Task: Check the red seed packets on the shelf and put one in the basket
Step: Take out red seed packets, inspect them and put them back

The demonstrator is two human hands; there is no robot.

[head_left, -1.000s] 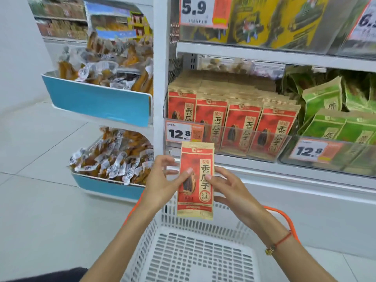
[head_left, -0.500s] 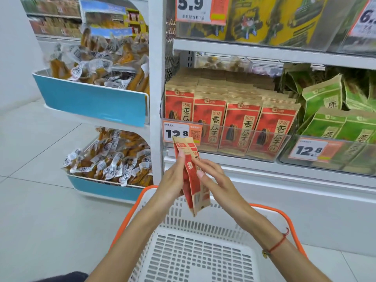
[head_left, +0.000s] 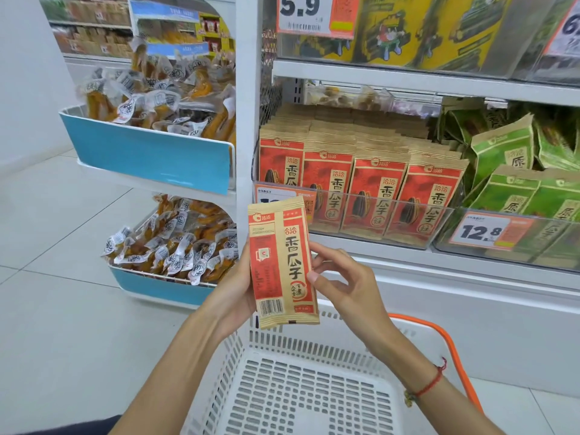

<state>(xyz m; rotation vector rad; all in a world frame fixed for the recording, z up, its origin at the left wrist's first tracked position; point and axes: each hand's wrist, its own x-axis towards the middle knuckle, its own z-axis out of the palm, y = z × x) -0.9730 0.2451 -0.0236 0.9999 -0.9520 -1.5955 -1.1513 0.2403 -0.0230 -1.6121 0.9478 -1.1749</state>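
Red and kraft-brown, the seed packet (head_left: 282, 262) I hold stands upright in front of me, barcode side facing the camera, above the far rim of the white basket (head_left: 301, 390). My left hand (head_left: 233, 290) wraps the packet's left edge from behind, palm against it, so most of its fingers are hidden. My right hand (head_left: 345, 284) pinches the right edge, thumb on the printed face and fingers curled behind. The packet is in the air between both hands, not touching the basket below.

The basket is slotted plastic with an orange handle (head_left: 452, 350) arching along its right side. A red cord bracelet (head_left: 430, 383) sits on my right wrist.

On the shelf (head_left: 408, 83) ahead, a row of red seed packets (head_left: 376, 196) stands upright behind a clear plastic guard, four fronts showing, more stacked behind them. Green packets (head_left: 514, 171) fill the section just to their right, with a price tag (head_left: 485, 232) reading 12.8 on the guard. Another tag sits partly hidden behind the packet I hold. To the left, two blue-fronted bins (head_left: 150, 155) hold heaps of small clear-wrapped orange snacks (head_left: 163, 102). The floor (head_left: 56, 277) is pale tile.
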